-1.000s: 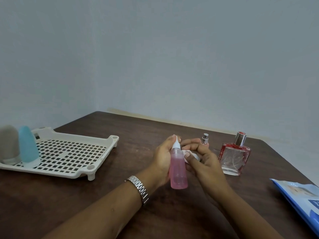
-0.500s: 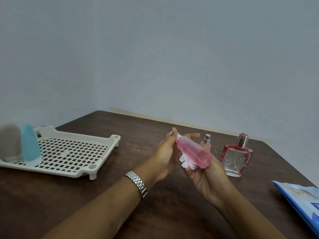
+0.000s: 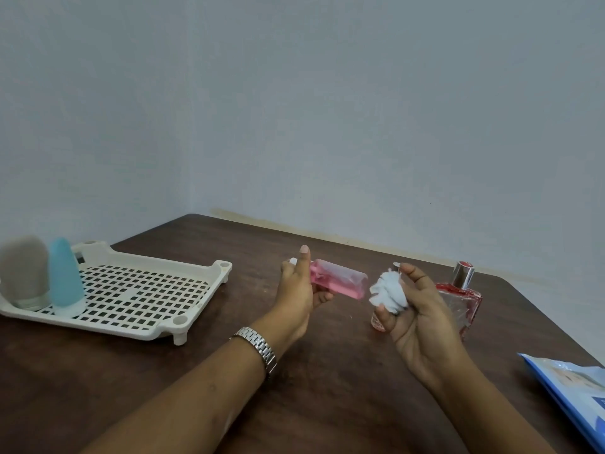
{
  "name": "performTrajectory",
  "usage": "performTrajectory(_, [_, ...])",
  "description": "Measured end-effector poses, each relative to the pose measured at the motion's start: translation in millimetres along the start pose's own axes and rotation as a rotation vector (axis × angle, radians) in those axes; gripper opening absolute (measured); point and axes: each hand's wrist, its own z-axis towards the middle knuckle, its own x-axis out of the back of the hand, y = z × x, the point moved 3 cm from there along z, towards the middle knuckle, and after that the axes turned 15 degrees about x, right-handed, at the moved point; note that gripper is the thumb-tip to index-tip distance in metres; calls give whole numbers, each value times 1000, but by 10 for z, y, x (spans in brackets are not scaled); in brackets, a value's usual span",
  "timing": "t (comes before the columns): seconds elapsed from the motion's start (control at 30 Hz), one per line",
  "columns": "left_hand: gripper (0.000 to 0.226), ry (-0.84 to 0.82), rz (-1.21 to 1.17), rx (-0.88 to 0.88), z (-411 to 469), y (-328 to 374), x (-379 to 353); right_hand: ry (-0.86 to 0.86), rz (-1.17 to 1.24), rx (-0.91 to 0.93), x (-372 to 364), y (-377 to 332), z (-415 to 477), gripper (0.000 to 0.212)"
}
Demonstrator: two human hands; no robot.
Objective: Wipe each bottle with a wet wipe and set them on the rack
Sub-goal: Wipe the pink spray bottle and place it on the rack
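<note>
The left hand (image 3: 299,291) grips the pink bottle (image 3: 339,281) near its cap, tilted almost flat above the worktop (image 3: 327,371), right of the rack (image 3: 131,293). The right hand (image 3: 422,319) pinches a bunched wet wipe (image 3: 389,291) just off the bottle's base. Judging by this, wiping looks nearly done; turn it upright before carrying it to the rack's free grid, beside the 2 bottles (image 3: 64,276) already standing there.

Single head-worn view, looking forward and slightly down over the near edge of the table (image 3: 327,404) toward its far corner; close to the hands, wall filling the upper half.
</note>
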Motion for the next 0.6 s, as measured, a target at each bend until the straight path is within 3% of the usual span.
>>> performTrajectory(0.27, [35, 81, 17, 50, 0, -37, 26, -177, -762, 486, 8, 41, -49, 11])
performTrajectory(0.6, [20, 95, 47, 163, -1, -131, 9, -230, -1038, 798, 2, 96, -107, 32])
